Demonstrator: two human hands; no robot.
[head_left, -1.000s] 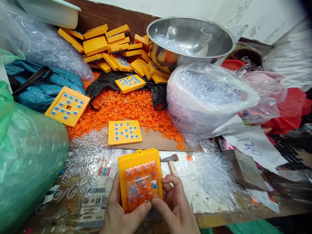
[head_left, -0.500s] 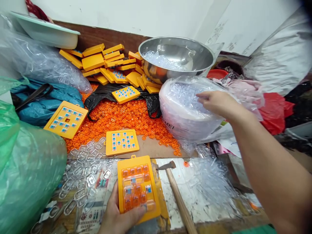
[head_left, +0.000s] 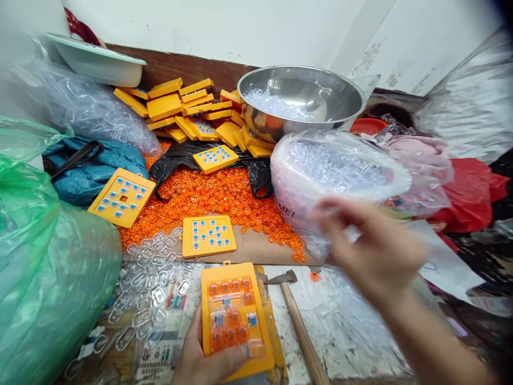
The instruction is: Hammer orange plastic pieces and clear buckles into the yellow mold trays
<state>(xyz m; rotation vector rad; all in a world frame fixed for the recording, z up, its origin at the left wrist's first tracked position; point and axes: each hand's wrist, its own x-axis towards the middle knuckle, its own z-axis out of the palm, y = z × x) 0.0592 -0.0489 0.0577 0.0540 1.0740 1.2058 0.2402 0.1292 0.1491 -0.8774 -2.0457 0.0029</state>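
Nearest, at the bottom edge: left hand (head_left: 198, 358), cut off at the wrist, palm hidden under a yellow tray (head_left: 230, 271), thumb hooked over its lower edge, fingers behind and clamped on it. Tray held face up just above the table, orange caps seated in most slots, a few blue stems showing bare. Just right of it, a hammer (head_left: 298, 326), head beside the tray's top corner, handle running out of the bottom edge. Higher and to the right, right hand (head_left: 372, 251), smeared by blur, raised in the air, back toward the camera, forearm cut off at the lower right corner; fingertips drawn together, but impossible to tell whether pinched on anything. Left of the tray, loose clear caps (head_left: 148, 278) over printed paper. Beyond, a second yellow tray (head_left: 208, 236) lying flat, then a heap of orange caps (head_left: 216, 192). Behind the right hand, a bag-lined tub (head_left: 304, 176) of clear pieces, partly hidden. Farthest, a steel bowl (head_left: 320, 91) and stacked yellow trays (head_left: 176, 104) against the wall.
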